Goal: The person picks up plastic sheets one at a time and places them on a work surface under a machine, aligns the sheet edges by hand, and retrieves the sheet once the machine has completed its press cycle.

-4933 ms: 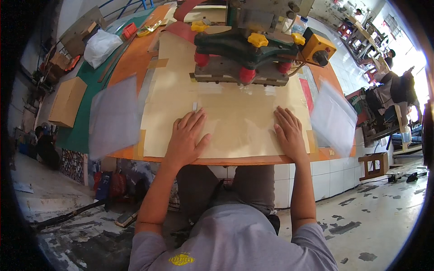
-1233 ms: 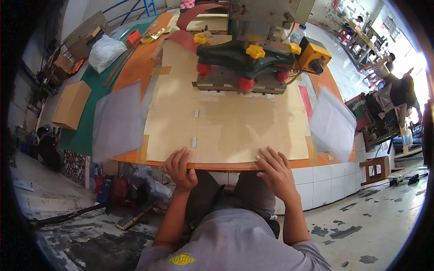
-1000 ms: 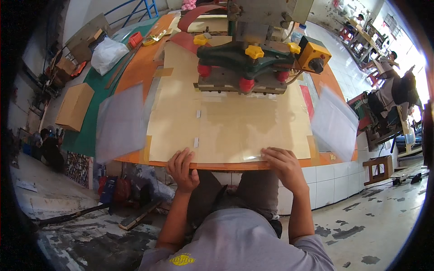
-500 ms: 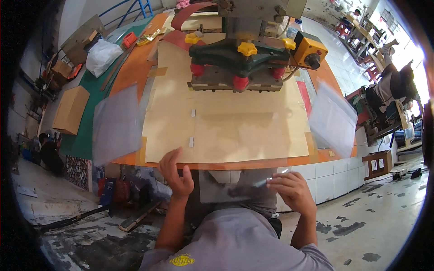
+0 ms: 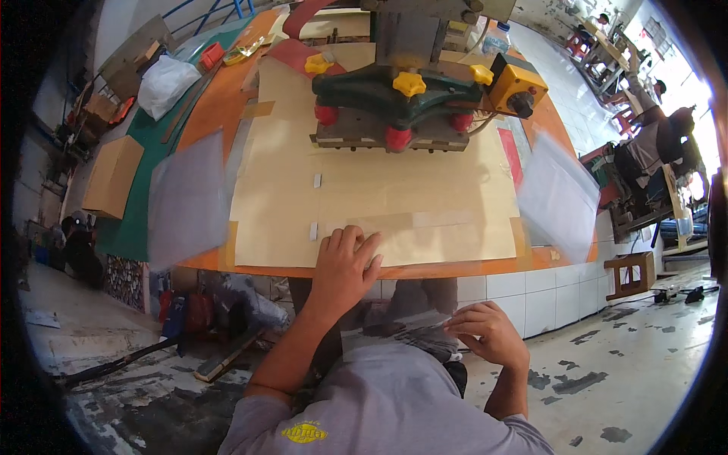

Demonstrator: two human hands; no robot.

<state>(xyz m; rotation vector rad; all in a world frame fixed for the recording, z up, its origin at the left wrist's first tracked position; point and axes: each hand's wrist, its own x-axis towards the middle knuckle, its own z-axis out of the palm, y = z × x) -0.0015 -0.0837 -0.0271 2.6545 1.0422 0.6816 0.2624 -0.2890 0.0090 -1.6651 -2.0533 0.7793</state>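
A clear plastic sheet (image 5: 394, 327) hangs in front of the table's near edge, above my lap, bent and catching the light. My right hand (image 5: 489, 332) pinches its right side between thumb and fingers. Over the near edge of the beige board (image 5: 280, 201) lies my left hand (image 5: 345, 269), fingers slightly bent and touching the surface, thumb apart. Nothing shows in its grasp. Two small white tabs, a nearer one (image 5: 313, 231) and a farther one (image 5: 318, 180), sit on the board just beyond and left of that hand.
A press head (image 5: 398, 102) with yellow knobs overhangs the board's far part; a yellow control box (image 5: 518, 87) adjoins it. Stacks of translucent sheets flank the board, one left (image 5: 186, 201), one right (image 5: 557, 197). A cardboard box (image 5: 114, 178) stands at left.
My left hand has moved right and forward onto the board's near edge. The clear sheet has dropped toward my lap and bent, still in my right hand, which sits slightly lower.
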